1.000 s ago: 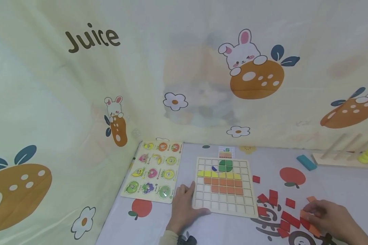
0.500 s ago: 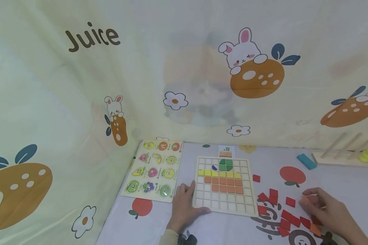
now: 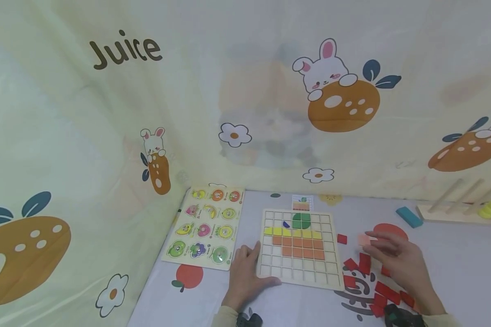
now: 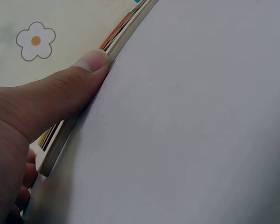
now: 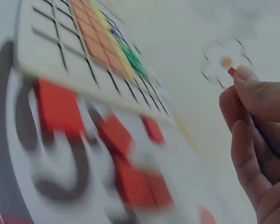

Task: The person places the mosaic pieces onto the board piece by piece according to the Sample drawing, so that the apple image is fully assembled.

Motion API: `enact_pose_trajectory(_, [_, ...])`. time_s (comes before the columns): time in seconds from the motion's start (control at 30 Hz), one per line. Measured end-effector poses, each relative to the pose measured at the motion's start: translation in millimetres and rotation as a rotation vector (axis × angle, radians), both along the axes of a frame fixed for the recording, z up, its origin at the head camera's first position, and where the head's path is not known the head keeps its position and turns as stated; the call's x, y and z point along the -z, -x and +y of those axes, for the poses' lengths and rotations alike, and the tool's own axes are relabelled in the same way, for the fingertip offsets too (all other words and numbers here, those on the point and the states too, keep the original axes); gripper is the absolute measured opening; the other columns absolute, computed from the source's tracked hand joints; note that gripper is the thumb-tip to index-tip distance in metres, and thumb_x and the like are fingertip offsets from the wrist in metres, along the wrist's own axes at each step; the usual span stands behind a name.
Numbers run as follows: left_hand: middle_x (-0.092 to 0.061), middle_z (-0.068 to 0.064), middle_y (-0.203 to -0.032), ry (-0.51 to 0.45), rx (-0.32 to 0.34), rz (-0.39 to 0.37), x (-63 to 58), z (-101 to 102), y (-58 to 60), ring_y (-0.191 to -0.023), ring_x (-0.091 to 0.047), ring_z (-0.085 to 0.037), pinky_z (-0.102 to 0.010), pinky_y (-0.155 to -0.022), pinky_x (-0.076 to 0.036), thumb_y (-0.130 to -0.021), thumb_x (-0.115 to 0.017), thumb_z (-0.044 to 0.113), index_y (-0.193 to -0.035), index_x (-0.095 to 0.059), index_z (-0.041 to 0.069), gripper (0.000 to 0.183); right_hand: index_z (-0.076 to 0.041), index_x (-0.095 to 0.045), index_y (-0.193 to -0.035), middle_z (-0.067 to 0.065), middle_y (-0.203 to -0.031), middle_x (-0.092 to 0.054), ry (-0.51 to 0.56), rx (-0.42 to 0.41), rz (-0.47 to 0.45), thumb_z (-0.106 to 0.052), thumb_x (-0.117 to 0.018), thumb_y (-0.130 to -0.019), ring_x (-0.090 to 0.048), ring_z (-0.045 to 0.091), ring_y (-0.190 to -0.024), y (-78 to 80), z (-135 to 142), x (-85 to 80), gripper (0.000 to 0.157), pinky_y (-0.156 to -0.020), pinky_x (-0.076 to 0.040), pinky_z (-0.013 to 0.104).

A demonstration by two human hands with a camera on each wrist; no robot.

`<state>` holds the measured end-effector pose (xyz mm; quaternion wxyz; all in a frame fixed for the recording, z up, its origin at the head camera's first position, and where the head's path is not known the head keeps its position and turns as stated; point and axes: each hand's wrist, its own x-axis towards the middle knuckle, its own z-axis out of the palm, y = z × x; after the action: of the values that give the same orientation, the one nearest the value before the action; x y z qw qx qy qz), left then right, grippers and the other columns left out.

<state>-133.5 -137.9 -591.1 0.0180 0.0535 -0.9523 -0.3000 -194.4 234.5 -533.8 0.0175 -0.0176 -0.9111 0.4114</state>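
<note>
My left hand (image 3: 245, 274) rests at the near left corner of a pale wooden grid board (image 3: 300, 274). Its straight thumb (image 4: 91, 63) lies along the near edge, with the other fingers by the left side. Green, yellow and orange tiles and a small blue piece fill part of the grid. My right hand (image 3: 403, 261) is raised right of the board. It pinches a small orange square tile (image 3: 363, 240) between thumb and fingertips; the right wrist view shows only the tile's edge (image 5: 231, 71). Loose red tiles (image 3: 386, 292) lie below and around this hand.
A fruit puzzle board (image 3: 204, 227) lies to the left. Behind the grid stands a small picture card (image 3: 302, 203). At the far right are a teal block (image 3: 409, 217) and a wooden peg stand (image 3: 446, 213) with yellow rings. Printed cloth covers table and walls.
My right hand has picked up the orange tile from among the loose tiles and carried it left and away from me, toward the board. The left hand and the board have not moved.
</note>
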Motion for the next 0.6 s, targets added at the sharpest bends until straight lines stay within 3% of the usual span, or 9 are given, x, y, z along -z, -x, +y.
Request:
enact_pose_trajectory(0.1, [-0.037,0.01,-0.098,0.001,-0.002,-0.002,0.6,-1,0.6,-0.089,-0.031,-0.006,-0.024,-0.073,-0.029,-0.059,-0.093,0.072,-0.161,-0.047,0.02,0.124,-0.011,-0.068,-0.137,0.019,-0.119,-0.078,0.024,-0.08,0.0,-0.042,-0.082,-0.094,-0.076,0.037,-0.105,3.9,-34,0.4,0.055,-0.07,-0.055,0.02])
enact_pose_trajectory(0.3, [-0.037,0.01,-0.099,-0.003,0.005,-0.002,-0.6,0,1.4,-0.09,-0.032,-0.006,-0.023,-0.074,-0.03,-0.06,-0.093,0.071,-0.162,-0.046,0.02,0.123,-0.013,-0.075,-0.123,0.005,-0.1,-0.078,0.031,-0.187,0.012,-0.039,-0.088,-0.088,-0.068,0.02,-0.09,11.6,-99,8.9,0.046,-0.073,-0.052,0.023])
enact_pose_trajectory(0.5, [-0.038,0.01,-0.1,0.001,0.003,-0.016,-1.8,0,1.0,-0.09,-0.032,-0.006,-0.024,-0.073,-0.03,-0.06,-0.093,0.071,-0.162,-0.046,0.021,0.122,-0.017,-0.078,-0.119,0.0,-0.104,-0.071,0.078,-0.286,-0.032,-0.033,-0.089,-0.087,-0.057,0.019,-0.092,13.2,-146,14.1,0.038,-0.076,-0.048,0.028])
enact_pose_trajectory(0.6, [-0.038,0.009,-0.099,0.017,0.006,-0.012,-1.6,-1,0.6,-0.09,-0.032,-0.007,-0.024,-0.073,-0.029,-0.061,-0.092,0.073,-0.162,-0.047,0.021,0.122,-0.019,-0.079,-0.116,-0.003,-0.103,-0.069,0.033,-0.33,-0.015,-0.029,-0.089,-0.087,-0.055,0.016,-0.09,12.7,-162,19.9,0.033,-0.076,-0.047,0.028])
